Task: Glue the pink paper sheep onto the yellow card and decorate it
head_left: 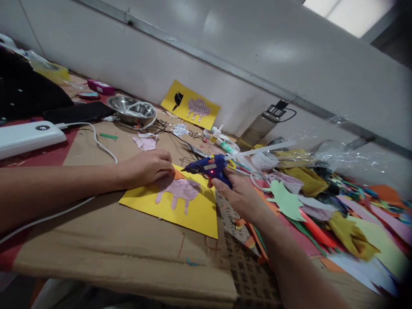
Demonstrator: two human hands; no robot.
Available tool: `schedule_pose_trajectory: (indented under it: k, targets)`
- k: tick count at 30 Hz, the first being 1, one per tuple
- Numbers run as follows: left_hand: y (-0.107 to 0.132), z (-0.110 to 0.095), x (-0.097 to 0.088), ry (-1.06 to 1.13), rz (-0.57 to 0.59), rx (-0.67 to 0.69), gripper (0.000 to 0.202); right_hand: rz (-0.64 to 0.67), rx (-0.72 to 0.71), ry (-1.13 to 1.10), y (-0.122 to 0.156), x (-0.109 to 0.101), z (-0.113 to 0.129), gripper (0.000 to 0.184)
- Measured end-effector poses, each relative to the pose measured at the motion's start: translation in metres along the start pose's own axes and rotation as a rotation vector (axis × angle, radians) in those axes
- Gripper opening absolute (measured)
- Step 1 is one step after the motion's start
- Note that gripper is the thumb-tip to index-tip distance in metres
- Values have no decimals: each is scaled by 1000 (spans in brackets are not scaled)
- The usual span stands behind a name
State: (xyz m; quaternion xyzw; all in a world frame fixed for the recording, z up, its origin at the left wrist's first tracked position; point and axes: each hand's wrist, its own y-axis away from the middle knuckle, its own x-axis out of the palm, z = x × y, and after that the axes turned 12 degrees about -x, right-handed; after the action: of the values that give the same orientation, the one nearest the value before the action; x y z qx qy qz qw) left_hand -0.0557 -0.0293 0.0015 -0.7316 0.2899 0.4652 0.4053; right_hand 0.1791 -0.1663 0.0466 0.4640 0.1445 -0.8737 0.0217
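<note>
One glue gun (210, 167) is gripped in the right hand (240, 195), whose fingers (222, 184) are closed round its handle. Its nozzle is pointed at an orange piece (178, 174) at the top edge of a yellow card (196, 212). That piece is pressed down by the bent fingers (165, 165) of the left hand (148, 167); whether it is pinched cannot be told. A pink cutout (180, 191) is laid on the card, which is set on a cardboard-covered surface (112, 240). Paper scraps (337, 210) are heaped to the right, and a steel bowl (131, 109) is placed well behind, near the wall.
</note>
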Motion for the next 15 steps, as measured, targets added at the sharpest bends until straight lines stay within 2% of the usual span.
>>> schedule_pose_trajectory:
  k: [5,10,15]
  targets:
    - [-3,-1,2,33,-7,0,27,-7,6,29,1,0,0,33]
    - [-1,-10,-3,58,12,129,26,-52,-40,82,2,-2,-3,36]
    - [0,-14,-2,-62,18,80,29,-51,-40,167,4,-2,-4,39]
